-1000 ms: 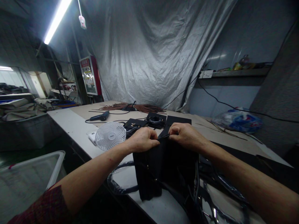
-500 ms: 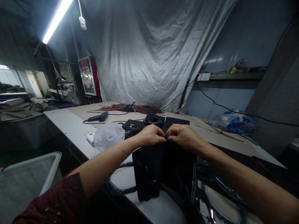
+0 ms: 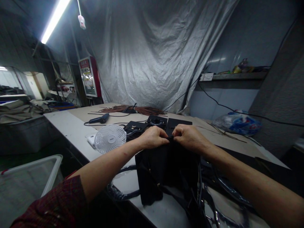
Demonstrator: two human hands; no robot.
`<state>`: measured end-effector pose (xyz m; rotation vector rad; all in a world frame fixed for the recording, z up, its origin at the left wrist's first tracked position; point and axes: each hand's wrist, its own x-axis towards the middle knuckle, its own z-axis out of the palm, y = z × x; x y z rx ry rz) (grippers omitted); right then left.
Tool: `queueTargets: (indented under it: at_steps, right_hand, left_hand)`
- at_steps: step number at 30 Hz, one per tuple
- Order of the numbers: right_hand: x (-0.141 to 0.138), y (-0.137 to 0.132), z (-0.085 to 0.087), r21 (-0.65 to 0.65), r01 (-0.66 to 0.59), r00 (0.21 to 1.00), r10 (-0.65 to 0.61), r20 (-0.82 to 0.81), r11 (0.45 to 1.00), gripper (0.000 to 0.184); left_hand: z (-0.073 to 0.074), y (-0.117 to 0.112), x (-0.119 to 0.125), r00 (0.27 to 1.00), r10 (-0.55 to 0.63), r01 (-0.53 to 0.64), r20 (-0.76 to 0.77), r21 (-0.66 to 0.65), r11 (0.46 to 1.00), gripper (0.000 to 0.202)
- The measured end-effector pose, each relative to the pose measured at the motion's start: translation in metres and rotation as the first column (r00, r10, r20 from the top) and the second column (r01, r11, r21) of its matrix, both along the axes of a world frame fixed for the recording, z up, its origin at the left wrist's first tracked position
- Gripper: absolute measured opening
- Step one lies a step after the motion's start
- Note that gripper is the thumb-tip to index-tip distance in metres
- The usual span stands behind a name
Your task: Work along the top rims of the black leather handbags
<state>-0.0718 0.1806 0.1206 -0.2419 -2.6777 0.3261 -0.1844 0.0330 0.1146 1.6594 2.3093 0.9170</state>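
Observation:
A black handbag (image 3: 152,177) stands near the table's front edge, its dark inside facing me. My left hand (image 3: 155,137) pinches the far top edge of the bag between thumb and fingers. Close beside it, my right hand (image 3: 186,136) grips the same edge, fingers curled. A plastic-wrapped handle (image 3: 124,194) loops out from the bag's left side. More wrapped straps (image 3: 220,190) lie to the right, under my right forearm. Behind my hands are black bags with small metal clasps (image 3: 135,126) and a flat black panel (image 3: 178,123).
A white fan (image 3: 110,138) stands left of the bag, with a dark handheld scanner-like tool (image 3: 99,118) beyond it. A bundle of brown cords (image 3: 133,109) lies at the table's back. A plastic bag (image 3: 242,123) sits at right. A white bin (image 3: 30,177) stands lower left.
My right hand has shifted slightly right along the bag's edge, widening the small gap between my hands. My left hand stays nearly in place. The view has moved a little.

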Motion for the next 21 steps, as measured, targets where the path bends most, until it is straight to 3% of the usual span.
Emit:
queueTargets:
  at_steps: [9,17,21]
  right_hand:
    - [0.0,-0.004,0.001,0.007,0.055,0.998,-0.056,0.007,0.998,0.01]
    - [-0.004,-0.003,-0.002,0.025,0.04,0.999,-0.04,-0.011,0.999,0.011]
    - [-0.001,0.006,0.001,-0.006,0.005,0.997,-0.005,-0.078,1.0,0.008]
  left_hand:
    - [-0.005,0.003,-0.003,0.998,-0.018,0.017,0.06,0.016,1.0,0.025]
    - [-0.01,0.023,-0.014,0.927,-0.038,0.029,0.373,0.031,0.999,0.038]
    - [-0.011,0.025,-0.012,0.933,-0.002,-0.014,0.361,0.04,0.999,0.033]
